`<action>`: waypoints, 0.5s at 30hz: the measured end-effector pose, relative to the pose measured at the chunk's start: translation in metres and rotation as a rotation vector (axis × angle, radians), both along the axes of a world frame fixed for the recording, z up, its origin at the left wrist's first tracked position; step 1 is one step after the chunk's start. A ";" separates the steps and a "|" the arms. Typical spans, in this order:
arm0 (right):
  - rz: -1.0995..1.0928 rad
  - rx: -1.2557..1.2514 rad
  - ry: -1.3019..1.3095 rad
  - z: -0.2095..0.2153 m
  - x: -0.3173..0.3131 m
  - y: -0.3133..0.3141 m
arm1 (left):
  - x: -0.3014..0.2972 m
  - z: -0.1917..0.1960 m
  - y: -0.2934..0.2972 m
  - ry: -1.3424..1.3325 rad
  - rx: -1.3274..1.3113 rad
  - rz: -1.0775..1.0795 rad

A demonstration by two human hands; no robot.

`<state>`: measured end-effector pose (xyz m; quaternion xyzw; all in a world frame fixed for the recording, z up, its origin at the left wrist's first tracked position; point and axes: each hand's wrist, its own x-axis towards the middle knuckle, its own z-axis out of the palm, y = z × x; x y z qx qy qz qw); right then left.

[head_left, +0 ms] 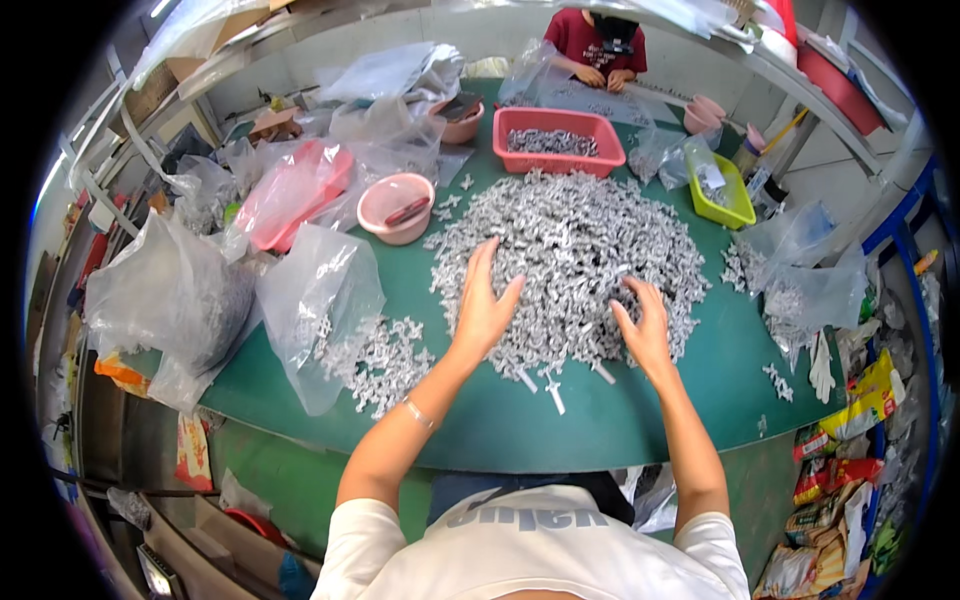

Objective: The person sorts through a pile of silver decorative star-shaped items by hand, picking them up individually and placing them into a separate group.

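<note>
A large heap of small grey metal-looking parts (575,240) covers the middle of the green table. My left hand (486,308) is at the left flank of the heap, fingers stretched out and thumb apart, with nothing seen in it. At the heap's right front my right hand (646,322) has its fingers spread and slightly curled; it too seems to hold nothing. Both hands touch or hover just over the parts; which one I cannot tell. White strips (556,396) stick out from the heap's front edge. A smaller scatter of grey parts (390,368) lies by my left forearm.
Behind the heap stands a red basin (508,160) of parts. A pink bowl (365,212) holds a red-handled tool. Clear plastic bags (320,290) crowd the left side. At the right are a yellow-green basket (742,212) and more bags (835,290). Across the table a person (580,40) handles small things.
</note>
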<state>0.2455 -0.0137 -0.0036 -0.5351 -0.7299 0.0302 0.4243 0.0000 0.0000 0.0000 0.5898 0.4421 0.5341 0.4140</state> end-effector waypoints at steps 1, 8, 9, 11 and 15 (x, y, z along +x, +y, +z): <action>0.000 0.025 -0.003 0.008 0.000 0.008 | 0.009 0.003 0.021 0.147 0.175 0.120; -0.012 0.017 0.029 0.020 -0.018 0.152 | 0.034 0.003 0.121 0.653 0.194 0.410; -0.020 -0.035 0.068 0.024 -0.020 0.168 | 0.036 0.003 0.129 0.693 0.035 0.357; -0.070 -0.194 0.054 0.032 -0.017 0.192 | 0.038 0.003 0.142 0.647 -0.057 0.252; -0.023 -0.528 -0.059 0.031 -0.023 0.199 | 0.044 -0.009 0.134 0.711 0.053 0.301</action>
